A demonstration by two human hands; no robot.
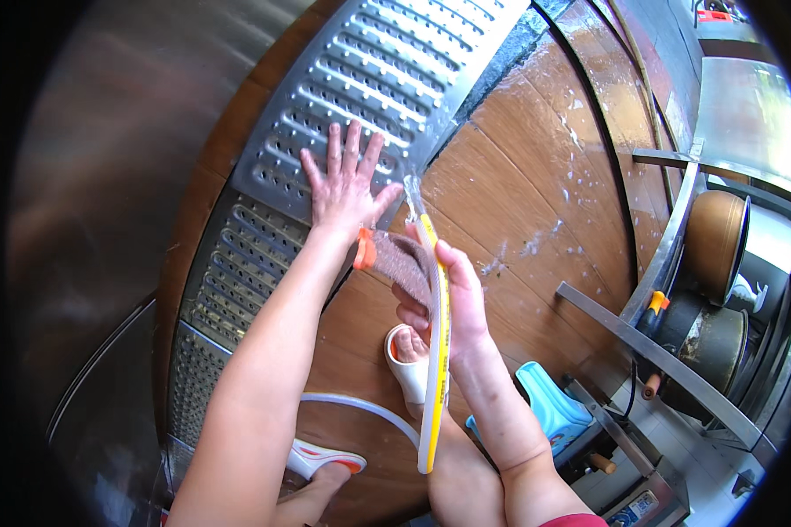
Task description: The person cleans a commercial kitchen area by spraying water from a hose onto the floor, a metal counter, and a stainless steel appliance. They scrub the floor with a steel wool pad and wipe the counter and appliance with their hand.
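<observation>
My left hand [347,180] lies with its fingers spread on a perforated metal drain cover [373,79], holding nothing. Close by on its right, my right hand [461,294] is closed around a clear hose with a yellow stripe [442,316]. Water [413,195] runs from the hose's upper end, just right of my left thumb. A brownish, rough-textured strip [402,265] with an orange end is also in my right hand, against the hose. It looks like a cloth or scouring pad; its exact kind is unclear. Some right-hand fingers are partly hidden behind the strip and hose.
Further drain covers [242,263] continue toward me beside a metal panel [149,114]. The brown tiled floor [518,202] is wet. At right stands a metal rack [650,351] with pots [716,246]. A light-blue plastic item [554,408] sits by my legs. The hose curves across the floor.
</observation>
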